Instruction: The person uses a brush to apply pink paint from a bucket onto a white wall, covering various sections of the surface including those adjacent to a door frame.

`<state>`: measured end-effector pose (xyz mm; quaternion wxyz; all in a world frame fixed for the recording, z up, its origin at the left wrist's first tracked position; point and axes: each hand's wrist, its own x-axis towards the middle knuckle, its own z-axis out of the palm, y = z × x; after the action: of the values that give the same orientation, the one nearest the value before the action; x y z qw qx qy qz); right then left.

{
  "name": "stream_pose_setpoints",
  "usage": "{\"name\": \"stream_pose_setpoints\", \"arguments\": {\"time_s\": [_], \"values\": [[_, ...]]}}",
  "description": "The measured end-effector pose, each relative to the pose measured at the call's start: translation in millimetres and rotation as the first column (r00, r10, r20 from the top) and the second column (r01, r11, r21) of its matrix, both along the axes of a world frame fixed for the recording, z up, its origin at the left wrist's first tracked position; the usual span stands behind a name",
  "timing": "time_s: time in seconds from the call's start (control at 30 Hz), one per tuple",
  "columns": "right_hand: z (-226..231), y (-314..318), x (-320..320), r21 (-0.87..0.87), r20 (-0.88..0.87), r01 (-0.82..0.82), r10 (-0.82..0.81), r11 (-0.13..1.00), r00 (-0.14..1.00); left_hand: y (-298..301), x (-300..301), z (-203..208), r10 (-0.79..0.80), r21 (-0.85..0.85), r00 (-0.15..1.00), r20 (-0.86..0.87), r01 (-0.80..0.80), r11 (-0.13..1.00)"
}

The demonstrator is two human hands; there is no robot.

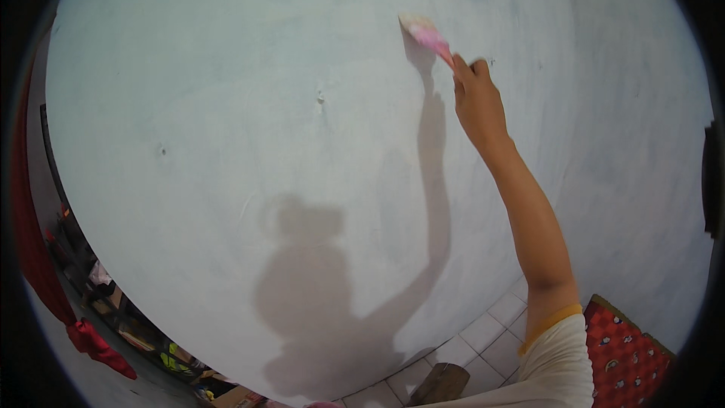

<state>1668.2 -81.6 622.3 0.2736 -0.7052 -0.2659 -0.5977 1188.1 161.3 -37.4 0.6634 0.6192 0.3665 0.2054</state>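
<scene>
My right hand (480, 104), arm stretched up, is closed round the handle of a paintbrush (427, 35) with pink on it and pale bristles. Those bristles meet the pale, whitish-green wall (226, 68) at the upper middle of the view. Streaky, uneven coating shows across the wall, and the shadow of my arm and head falls on it. Left of the brush, a small chipped spot (320, 97) marks the surface. My left hand is out of view.
White floor tiles (481, 332) run along the wall's foot, with a brown wooden block-like object (440, 384) on them. A red patterned mat (623, 359) lies at lower right. Far left are a cluttered shelf (113, 301) and a knotted red curtain (94, 344).
</scene>
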Motion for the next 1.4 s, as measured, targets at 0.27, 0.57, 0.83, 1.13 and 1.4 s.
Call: {"name": "stream_pose_setpoints", "arguments": {"time_s": [0.27,0.57,0.83,1.13,1.4], "values": [[41,-37,11,0.077,0.075,-0.071,0.065,0.995,0.995,-8,1,6,-0.037,0.022,0.999,-0.034,0.038,0.999],[106,-10,49,0.107,0.088,0.007,-0.017,0.994,0.996,-2,10,13,0.026,-0.031,0.997,-0.077,-0.028,0.999],[-27,-34,10,-0.105,-0.080,0.020,-0.029,0.994,0.996,2,18,10,0.041,-0.071,0.996,-0.084,-0.047,0.996],[11,-44,-2,0.067,0.036,-0.064,0.061,0.996,0.997,2,23,9,0.037,-0.093,0.996,-0.087,-0.045,0.995],[148,3,39,0.141,0.173,0.006,-0.031,0.990,0.984,-1,24,10,0.045,-0.105,0.996,-0.080,-0.053,0.993]]}}
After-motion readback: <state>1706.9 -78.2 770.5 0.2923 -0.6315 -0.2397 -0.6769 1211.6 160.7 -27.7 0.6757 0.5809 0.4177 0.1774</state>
